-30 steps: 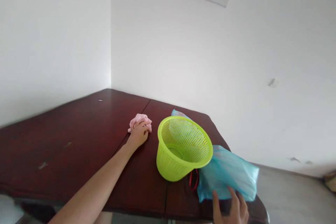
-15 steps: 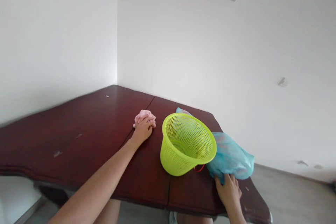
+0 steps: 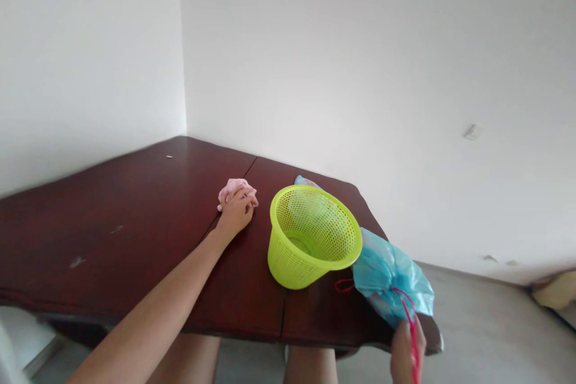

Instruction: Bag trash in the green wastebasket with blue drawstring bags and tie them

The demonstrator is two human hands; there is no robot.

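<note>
My left hand rests on a crumpled pink cloth on the table, its fingers curled over the cloth. At the table's front right edge, my right hand is closed on the red drawstring of a light-blue plastic bag. The bag is gathered at its neck, and what it contains cannot be made out. Between my hands stands a yellow-green plastic basket, upright with its mouth open, and nothing shows inside it.
A second blue bag lies behind the basket, mostly hidden. The dark red wooden table reaches to white walls. A small white scrap lies at its far left. Several light marks show on the tabletop.
My right hand has moved from the bag's near side down to the front edge, drawing out the red drawstring; the bag's neck now faces me. My left hand stays on the cloth. The view has shifted slightly.
</note>
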